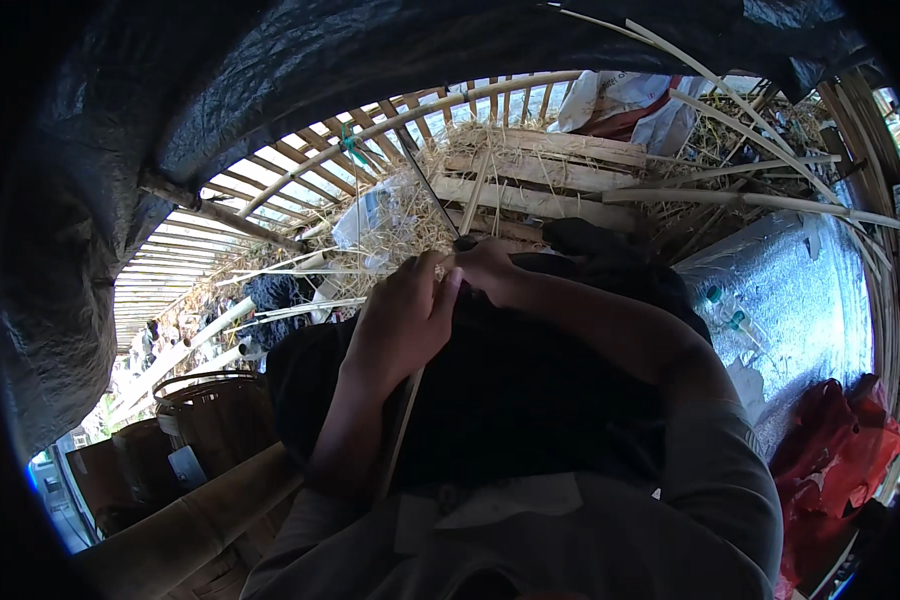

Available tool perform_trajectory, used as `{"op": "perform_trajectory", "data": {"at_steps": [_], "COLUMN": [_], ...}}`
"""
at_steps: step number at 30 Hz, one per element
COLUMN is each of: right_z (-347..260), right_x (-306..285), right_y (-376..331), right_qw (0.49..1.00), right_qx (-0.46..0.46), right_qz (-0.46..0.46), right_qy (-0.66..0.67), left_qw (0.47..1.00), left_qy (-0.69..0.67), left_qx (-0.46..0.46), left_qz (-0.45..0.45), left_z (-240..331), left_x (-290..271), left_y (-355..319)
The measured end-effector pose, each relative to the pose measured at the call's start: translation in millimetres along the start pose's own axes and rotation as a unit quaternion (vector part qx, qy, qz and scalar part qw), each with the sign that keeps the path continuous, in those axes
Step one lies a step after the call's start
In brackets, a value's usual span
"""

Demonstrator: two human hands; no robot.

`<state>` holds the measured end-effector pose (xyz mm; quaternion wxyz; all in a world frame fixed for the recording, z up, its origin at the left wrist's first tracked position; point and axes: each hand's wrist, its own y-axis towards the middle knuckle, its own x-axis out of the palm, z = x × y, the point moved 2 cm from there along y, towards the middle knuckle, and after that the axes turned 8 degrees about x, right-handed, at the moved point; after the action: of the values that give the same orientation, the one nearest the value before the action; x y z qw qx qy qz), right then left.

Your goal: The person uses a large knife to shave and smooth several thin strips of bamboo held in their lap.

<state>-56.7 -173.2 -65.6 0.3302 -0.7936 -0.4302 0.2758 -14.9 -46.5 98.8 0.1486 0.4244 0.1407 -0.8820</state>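
Note:
My left hand point(400, 320) and my right hand point(485, 265) meet in front of me over a dark cloth on my lap point(530, 390). Both pinch a thin bamboo strip point(402, 430) that runs from the fingers down past my left wrist. A thin dark blade or sliver point(432, 190) sticks up from between the fingers toward the upper left. What the right fingers press on is partly hidden by the left hand.
Pale split bamboo slats point(540, 170) and loose straw point(400, 230) lie ahead. Long bamboo strips point(750, 200) reach right. A woven basket point(210, 400) and a thick bamboo pole point(190, 520) sit at lower left. A red bag point(830, 440) and plastic bottles point(730, 310) lie right. Black tarp point(220, 80) hangs overhead.

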Motion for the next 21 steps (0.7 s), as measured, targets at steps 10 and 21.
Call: {"op": "perform_trajectory", "data": {"at_steps": [10,21], "right_z": [-5,24], "right_x": [-1,1], "right_y": [13,57], "right_qw": [0.998,0.978], "right_qx": [0.020,-0.179], "right_qz": [-0.019,-0.077], "right_qy": [-0.058,0.070], "left_qw": [0.859,0.935], "left_qy": [0.012,0.014], "left_qx": [0.512,0.348], "left_qz": [-0.008,-0.069], "left_z": [84,54], "left_x": [121,54], "left_y": [30,66]}}
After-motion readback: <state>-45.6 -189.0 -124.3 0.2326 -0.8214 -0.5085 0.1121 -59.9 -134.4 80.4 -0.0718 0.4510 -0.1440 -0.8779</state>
